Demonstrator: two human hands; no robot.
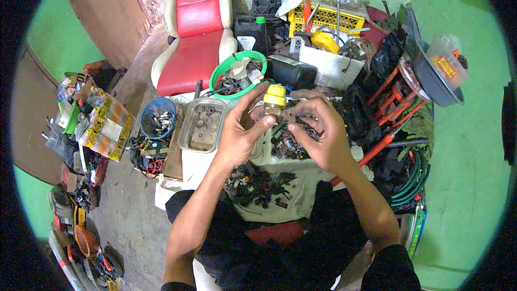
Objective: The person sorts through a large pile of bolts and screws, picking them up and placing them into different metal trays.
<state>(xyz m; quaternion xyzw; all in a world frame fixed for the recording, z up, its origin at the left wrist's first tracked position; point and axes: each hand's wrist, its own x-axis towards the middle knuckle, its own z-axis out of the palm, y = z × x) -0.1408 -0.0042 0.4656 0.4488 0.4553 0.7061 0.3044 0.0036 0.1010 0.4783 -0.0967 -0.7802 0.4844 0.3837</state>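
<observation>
Well, the left grip [239,121] is closed on the yellow cap [275,96], thumb in front, low down on its metal end. Pinching it there leaves the yellow top bare, perhaps so it can be seen well. The right grip [323,129] is partly open, its fingers bent toward the cap from the other side; I cannot tell if they touch it. It may be that near to help steady it.

The cap is up in the air between both, about upright. Its top is bright yellow and round, wider low down; under that is a dull part that looks like metal.

Below lie small bits [291,145] in the tray [263,152]. Nearer, a dark heap [258,186] sits on the pale cloth [269,214], likely for easy reach. To the left, the clear box [202,141] holds a few round bits [200,123]. The blue tub [160,103] and green tub [237,96] hold more things. Their walls likely stop stuff rolling off.
</observation>
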